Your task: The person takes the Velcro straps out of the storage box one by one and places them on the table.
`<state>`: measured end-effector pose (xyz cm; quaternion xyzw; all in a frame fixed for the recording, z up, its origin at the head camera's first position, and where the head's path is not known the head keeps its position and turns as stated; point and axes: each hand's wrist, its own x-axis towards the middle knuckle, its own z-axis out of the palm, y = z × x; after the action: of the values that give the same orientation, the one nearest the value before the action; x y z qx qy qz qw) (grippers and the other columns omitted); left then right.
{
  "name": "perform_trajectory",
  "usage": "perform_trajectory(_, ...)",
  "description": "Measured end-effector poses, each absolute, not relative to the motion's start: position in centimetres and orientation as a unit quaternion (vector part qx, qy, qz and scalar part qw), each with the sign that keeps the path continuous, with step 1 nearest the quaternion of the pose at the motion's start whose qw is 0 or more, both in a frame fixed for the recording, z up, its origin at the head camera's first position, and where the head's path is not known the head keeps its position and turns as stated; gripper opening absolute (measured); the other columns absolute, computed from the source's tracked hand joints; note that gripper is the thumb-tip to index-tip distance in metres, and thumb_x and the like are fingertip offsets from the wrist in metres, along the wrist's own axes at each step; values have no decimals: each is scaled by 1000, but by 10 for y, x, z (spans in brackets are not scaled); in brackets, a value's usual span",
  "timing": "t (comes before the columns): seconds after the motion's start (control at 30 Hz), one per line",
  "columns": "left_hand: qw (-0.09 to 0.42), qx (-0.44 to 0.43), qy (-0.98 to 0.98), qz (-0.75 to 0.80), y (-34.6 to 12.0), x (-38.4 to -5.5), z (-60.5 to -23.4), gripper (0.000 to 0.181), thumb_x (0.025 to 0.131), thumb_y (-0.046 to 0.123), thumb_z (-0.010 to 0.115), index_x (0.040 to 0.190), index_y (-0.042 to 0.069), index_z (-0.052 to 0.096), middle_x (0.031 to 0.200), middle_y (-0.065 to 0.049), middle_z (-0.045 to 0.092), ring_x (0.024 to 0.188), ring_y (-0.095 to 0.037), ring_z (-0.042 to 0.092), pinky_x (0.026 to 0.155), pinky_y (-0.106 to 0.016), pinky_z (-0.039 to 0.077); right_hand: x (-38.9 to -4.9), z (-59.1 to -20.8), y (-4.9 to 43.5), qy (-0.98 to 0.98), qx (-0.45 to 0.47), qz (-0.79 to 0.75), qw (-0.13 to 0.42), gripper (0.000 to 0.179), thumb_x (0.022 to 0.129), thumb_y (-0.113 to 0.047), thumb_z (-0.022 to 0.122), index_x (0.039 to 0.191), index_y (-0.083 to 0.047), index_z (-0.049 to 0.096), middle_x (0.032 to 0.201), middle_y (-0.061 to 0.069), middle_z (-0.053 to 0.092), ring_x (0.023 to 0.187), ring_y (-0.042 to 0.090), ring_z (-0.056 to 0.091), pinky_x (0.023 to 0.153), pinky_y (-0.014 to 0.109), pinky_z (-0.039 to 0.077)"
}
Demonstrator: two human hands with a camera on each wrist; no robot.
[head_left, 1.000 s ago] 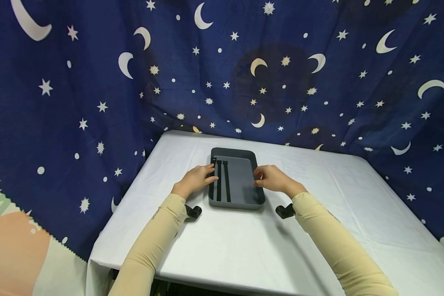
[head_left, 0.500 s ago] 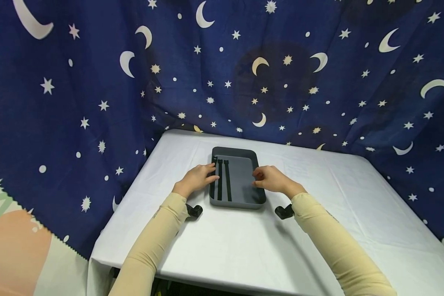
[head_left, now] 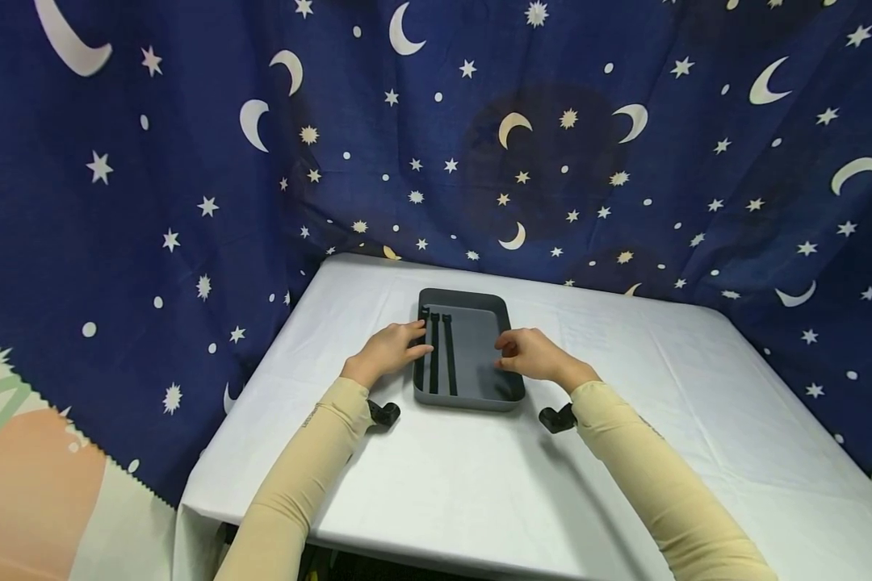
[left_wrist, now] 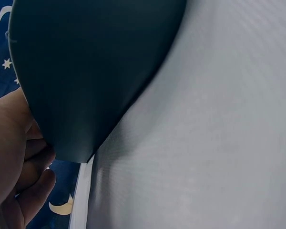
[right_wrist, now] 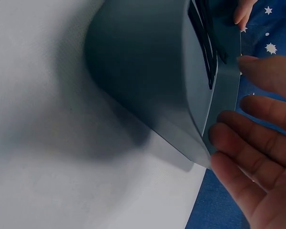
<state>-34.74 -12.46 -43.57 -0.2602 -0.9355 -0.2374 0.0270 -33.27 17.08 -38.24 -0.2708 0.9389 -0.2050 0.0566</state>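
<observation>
A grey rectangular tray [head_left: 483,347] lies on the white-covered table. Inside, along its left side, are three long black straps with wider heads at the far end, like hook-and-loop cable ties; the middle strap [head_left: 434,355] and the right strap [head_left: 450,355] show best. My left hand [head_left: 388,353] is at the tray's left rim, thumb extended over the inside and partly covering the leftmost strap. At the right rim, my right hand [head_left: 534,355] has loosely bent fingers with nothing between them; in the right wrist view its fingertips [right_wrist: 219,138] are close to the rim.
The white tablecloth [head_left: 436,476] extends around the tray to the table's front edge. A dark blue curtain [head_left: 436,121] with moons and stars hangs behind and to the sides. A black wrist-worn device [head_left: 385,414] juts from the left sleeve, another device [head_left: 556,419] from the right.
The head view has shifted slightly, so the scene sits a little further right. My right hand has edged slightly inward over the tray's right rim; the left hand and straps keep their places.
</observation>
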Motion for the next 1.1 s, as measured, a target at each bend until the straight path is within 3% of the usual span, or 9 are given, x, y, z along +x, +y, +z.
perform_trajectory(1.1,22,-255,-937,-238,-125,-347,-435,57,101,38,59,143,0,53,156,-15,44,142,-32,46,117,-43,41,-333,-386,155,936,-270,-214,70,37,90,-14,75,118,9,66,105,21,73,96,29,71,84,43,59)
